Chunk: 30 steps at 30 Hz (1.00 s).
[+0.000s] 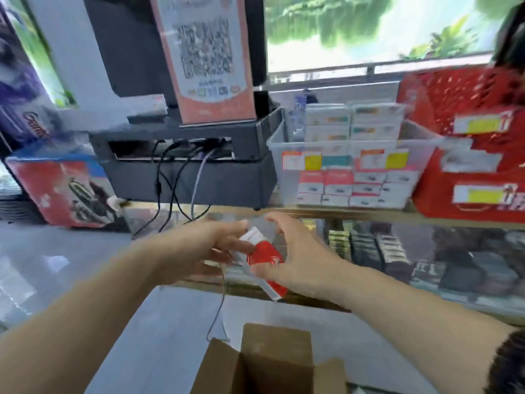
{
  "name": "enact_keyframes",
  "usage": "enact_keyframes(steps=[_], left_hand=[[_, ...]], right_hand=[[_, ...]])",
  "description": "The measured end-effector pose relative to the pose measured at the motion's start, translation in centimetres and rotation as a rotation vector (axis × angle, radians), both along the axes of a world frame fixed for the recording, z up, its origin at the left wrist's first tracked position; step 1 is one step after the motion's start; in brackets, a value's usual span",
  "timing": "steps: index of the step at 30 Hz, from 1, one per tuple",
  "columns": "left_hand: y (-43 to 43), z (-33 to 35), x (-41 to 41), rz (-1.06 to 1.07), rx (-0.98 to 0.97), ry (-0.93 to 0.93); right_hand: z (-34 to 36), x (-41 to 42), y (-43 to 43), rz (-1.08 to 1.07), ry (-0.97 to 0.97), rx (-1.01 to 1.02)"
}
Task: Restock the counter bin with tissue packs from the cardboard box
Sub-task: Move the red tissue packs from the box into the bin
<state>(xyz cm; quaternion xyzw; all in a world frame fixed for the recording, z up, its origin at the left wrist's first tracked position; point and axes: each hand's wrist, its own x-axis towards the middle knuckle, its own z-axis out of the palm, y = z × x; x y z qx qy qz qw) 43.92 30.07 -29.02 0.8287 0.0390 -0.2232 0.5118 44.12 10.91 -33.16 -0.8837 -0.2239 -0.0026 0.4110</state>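
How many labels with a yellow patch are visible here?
4. On the front of the clear bin: left label and right label. On the red basket: upper label and lower label. Blur may hide more.

Bright even indoor light, soft shadows, heavy motion blur throughout, QR sign (204,49) smeared and unreadable, wide-angle bending at edges, pale glare on floor (42,265).

The tissue pack (264,258) at centre is red and white. The bin (287,183) at right is clear, with orange-and-yellow labels (312,160); the packs (339,177) inside seem red and white through the blur. The cardboard box (272,362) at the bottom is plain brown.
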Motion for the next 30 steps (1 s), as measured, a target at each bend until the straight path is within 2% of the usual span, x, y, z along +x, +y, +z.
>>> enact_keyframes(steps=[4,9,13,16,20,22,25,30], left_hand=[[-1.5,8.1,-1.4,-0.062,-0.014,-0.116],[-3.8,14.5,-2.2,-0.078,-0.032,-0.209],[-5.0,17.6,-1.2,0.043,-0.262,-0.482],[-5.3,18.9,0.3,0.104,-0.383,-0.629],[-5.4,19.5,2.7,0.134,-0.398,-0.675],[-5.4,19.6,4.0,0.127,-0.395,-0.663],[-5.1,19.6,6.1,0.107,-0.419,-0.667],[-4.8,19.0,9.2,0.089,-0.407,-0.696]], right_hand=[[6.1,-0.1,-0.9,-0.021,-0.177,-0.082],[11.5,0.5,-2.4,-0.087,-0.333,-0.076],[15.7,2.7,-4.2,-0.26,-0.427,-0.035],[18.9,5.8,-6.1,-0.426,-0.43,0.06],[20.9,10.5,-7.6,-0.604,-0.323,0.148],[20.7,12.7,-7.6,-0.695,-0.261,0.128],[19.4,15.7,-7.2,-0.803,-0.082,-0.054],[16.3,19.1,-6.4,-0.804,0.273,-0.371]])
